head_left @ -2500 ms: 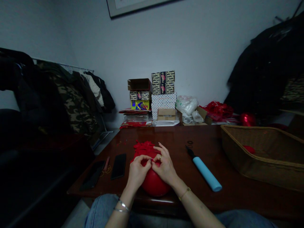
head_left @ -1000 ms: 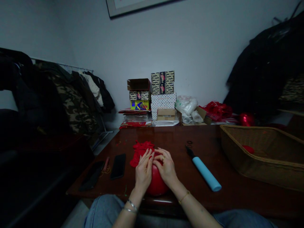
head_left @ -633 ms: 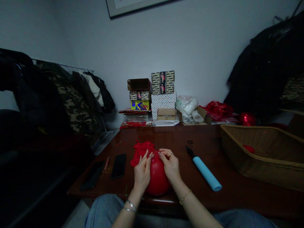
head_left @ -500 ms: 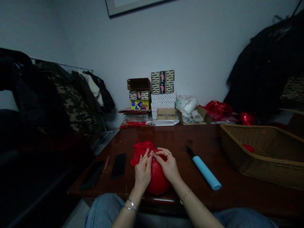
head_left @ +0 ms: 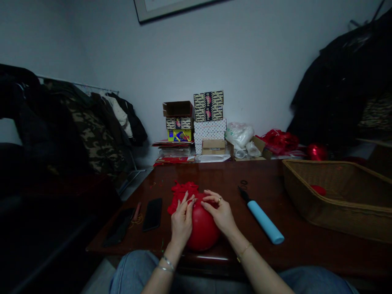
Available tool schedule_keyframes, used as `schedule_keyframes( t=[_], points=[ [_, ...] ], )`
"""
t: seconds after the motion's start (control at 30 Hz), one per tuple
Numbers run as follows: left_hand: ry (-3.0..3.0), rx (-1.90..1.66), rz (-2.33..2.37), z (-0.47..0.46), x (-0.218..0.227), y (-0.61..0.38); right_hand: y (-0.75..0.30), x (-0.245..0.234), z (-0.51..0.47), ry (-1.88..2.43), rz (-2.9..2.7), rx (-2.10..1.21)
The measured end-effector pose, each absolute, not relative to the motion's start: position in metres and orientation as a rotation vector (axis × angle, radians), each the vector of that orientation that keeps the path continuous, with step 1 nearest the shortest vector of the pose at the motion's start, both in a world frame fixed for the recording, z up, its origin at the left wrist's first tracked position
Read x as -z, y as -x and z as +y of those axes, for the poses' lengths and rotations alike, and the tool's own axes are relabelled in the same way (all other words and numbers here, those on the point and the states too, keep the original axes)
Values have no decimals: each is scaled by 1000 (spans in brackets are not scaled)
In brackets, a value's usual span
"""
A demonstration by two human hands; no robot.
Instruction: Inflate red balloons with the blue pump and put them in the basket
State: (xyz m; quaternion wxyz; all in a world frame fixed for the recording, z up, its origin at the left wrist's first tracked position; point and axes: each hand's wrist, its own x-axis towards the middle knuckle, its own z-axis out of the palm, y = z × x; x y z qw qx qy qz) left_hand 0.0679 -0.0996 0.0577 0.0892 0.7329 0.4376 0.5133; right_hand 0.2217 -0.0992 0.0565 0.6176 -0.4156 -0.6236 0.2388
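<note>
A round, inflated red balloon [head_left: 203, 228] sits at the table's near edge between my hands. With thumb and forefinger, my left hand [head_left: 183, 218] pinches the balloon's neck at its top. My right hand [head_left: 221, 212] is curved over the upper right of the balloon. Its thumb and forefinger stand a little apart, close to the surface, and I make out nothing between them. Just behind my left hand lies a heap of flat red balloons [head_left: 182, 192], partly hidden by the fingers.
A light-blue hand pump [head_left: 266, 222] with a black nozzle lies on the brown table [head_left: 232, 241]. At right stands a wicker basket [head_left: 337, 216] with a red item inside. Left are a black phone [head_left: 152, 214] and another dark flat object [head_left: 119, 226]. Stacked boxes [head_left: 209, 130] stand behind.
My right hand's fingertips have moved right, away from my left fingertips, and parted slightly. My left hand has shifted a little left, still pinching the neck. The balloon stays in place.
</note>
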Motion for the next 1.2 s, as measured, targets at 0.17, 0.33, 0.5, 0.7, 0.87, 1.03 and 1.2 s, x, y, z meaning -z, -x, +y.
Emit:
schedule_keyframes(
  t=[0.17, 0.33, 0.5, 0.7, 0.87, 1.03, 1.2],
  points=[
    [-2425, -1370, 1203, -103, -55, -60, -230, -46, -110, 1051, -1742, -534],
    [-2471, -1262, 1213, -107, -59, -56, -235, -42, -118, 1215, -2017, -452],
    [-2490, -1250, 1234, -109, -75, -57, -240, -56, -125, 1354, -2154, -174],
    [-2539, -1167, 1242, -114, -91, -64, -243, -71, -131, 1526, -2123, 243],
    [-2584, -1141, 1180, -108, -96, -75, -253, -79, -132, 1534, -2068, 504],
    [-2628, -1151, 1090, -102, -97, -88, -269, -84, -133, 1589, -2025, 633],
    [-2654, -1210, 982, -95, -104, -109, -289, -89, -135, 1646, -1978, 709]
  ],
)
